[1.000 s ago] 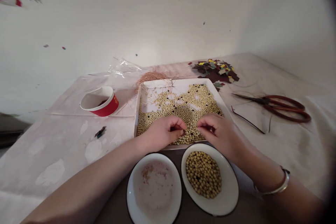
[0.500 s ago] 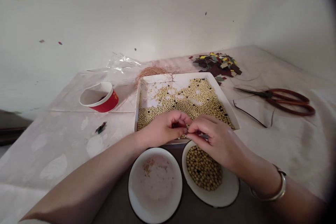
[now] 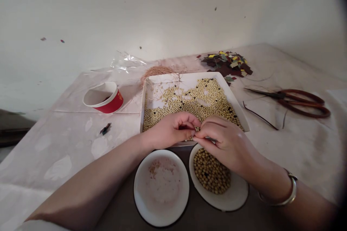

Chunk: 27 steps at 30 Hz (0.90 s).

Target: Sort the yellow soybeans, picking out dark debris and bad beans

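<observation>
My left hand [image 3: 175,128] and my right hand [image 3: 226,139] meet over the front edge of a white tray [image 3: 143,110] spread with small pale yellow beads [image 3: 187,106], a few dark ones among them. Thumb and fingertips of the left are pinched on something too small to make out. The right is also closed in a pinch, and a thin grey sliver [image 3: 211,139] shows under its fingers; its kind is hidden. Below the right hand sits a white bowl [image 3: 234,198] of larger tan beads [image 3: 211,171]. Left of it stands another white bowl [image 3: 162,202] with reddish-brown crumbs inside.
A red and white paper cup [image 3: 110,103] stands at left, near small dark scraps [image 3: 105,129]. Behind the tray lie coppery fibres [image 3: 157,73], clear plastic [image 3: 126,62] and a pile of coloured chips [image 3: 227,64]. Brown-handled scissors [image 3: 300,103] and a dark curved strip [image 3: 258,117] are at right.
The view has shifted slightly, so everything sits a little higher and farther right in the picture. Both hands keep their pinched pose, fingertips touching or nearly so.
</observation>
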{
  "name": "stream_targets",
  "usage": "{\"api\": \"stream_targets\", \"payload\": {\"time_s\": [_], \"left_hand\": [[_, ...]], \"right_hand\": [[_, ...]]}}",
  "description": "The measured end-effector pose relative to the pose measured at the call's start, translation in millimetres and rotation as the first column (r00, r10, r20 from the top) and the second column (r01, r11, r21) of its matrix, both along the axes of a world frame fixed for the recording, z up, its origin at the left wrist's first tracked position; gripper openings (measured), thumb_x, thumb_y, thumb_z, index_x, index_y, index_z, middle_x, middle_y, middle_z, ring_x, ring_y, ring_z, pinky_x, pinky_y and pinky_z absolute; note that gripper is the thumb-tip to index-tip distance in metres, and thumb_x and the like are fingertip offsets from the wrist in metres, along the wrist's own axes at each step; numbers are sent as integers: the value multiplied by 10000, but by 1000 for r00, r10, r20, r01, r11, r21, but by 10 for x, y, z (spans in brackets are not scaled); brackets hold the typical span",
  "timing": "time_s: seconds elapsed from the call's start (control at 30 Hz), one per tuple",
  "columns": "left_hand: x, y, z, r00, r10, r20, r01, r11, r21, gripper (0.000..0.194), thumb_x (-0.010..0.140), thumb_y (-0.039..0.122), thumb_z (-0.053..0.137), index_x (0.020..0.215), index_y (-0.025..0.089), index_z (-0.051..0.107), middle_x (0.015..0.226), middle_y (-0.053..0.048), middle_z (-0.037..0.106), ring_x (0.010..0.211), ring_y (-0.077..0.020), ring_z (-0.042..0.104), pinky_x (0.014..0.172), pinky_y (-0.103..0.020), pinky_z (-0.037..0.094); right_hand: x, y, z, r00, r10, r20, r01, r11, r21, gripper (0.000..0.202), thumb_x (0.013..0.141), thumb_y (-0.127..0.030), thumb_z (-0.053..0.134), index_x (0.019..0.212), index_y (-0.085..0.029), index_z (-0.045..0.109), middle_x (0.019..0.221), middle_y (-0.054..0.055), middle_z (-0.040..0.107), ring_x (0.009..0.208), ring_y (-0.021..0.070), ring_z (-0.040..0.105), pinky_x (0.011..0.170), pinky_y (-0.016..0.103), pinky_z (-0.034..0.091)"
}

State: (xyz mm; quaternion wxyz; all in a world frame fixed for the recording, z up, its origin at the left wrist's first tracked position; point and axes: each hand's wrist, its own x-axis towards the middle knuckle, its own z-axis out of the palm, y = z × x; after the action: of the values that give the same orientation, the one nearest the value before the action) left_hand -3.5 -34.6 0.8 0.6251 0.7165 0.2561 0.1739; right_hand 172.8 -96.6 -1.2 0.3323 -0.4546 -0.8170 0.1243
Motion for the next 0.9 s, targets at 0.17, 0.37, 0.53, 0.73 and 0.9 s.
{"api": "stream_targets", "payload": {"time_s": [0.17, 0.37, 0.53, 0.73, 0.9], "left_hand": [[5, 3, 3, 1000, 13, -5, -13, 1000, -20, 165, 809, 145, 535, 974, 146, 535, 830, -19, 598, 744, -106, 556, 681, -235, 426], [10, 0, -5, 1000, 7, -4, -7, 1000, -26, 170, 808, 135, 530, 979, 138, 534, 825, -23, 598, 735, -105, 548, 682, -241, 419], [5, 5, -8, 1000, 11, -11, -11, 1000, -14, 169, 812, 152, 529, 980, 150, 534, 803, -11, 592, 713, -99, 542, 669, -236, 415], [2, 8, -13, 1000, 0, -10, 0, 1000, -27, 161, 811, 168, 533, 972, 153, 536, 827, -16, 593, 747, -106, 549, 694, -240, 419], [-7, 9, -25, 1000, 20, -20, -20, 1000, 2, 165, 816, 191, 535, 978, 162, 539, 760, 9, 557, 669, -85, 510, 630, -215, 394]], "right_hand": [[13, 13, -14, 1000, -11, 21, 11, 1000, 8, 132, 807, -151, 578, 677, -172, 574, 713, 23, 555, 723, 165, 511, 661, 306, 402], [30, 4, -25, 1000, -12, 22, 12, 1000, 20, 126, 801, -150, 587, 677, -173, 575, 721, 22, 554, 733, 164, 511, 667, 303, 403], [20, -2, -27, 999, -28, 34, 28, 999, 29, 141, 802, -159, 585, 663, -173, 572, 702, 22, 553, 714, 164, 512, 654, 302, 402], [-12, 2, -9, 997, -11, 76, 10, 1000, 8, 142, 811, -149, 563, 672, -176, 572, 703, 25, 563, 721, 170, 519, 664, 309, 403], [62, 21, 23, 997, -76, -8, 76, 994, -73, 121, 789, -152, 581, 674, -188, 585, 690, 18, 566, 694, 160, 528, 629, 295, 408]]}}
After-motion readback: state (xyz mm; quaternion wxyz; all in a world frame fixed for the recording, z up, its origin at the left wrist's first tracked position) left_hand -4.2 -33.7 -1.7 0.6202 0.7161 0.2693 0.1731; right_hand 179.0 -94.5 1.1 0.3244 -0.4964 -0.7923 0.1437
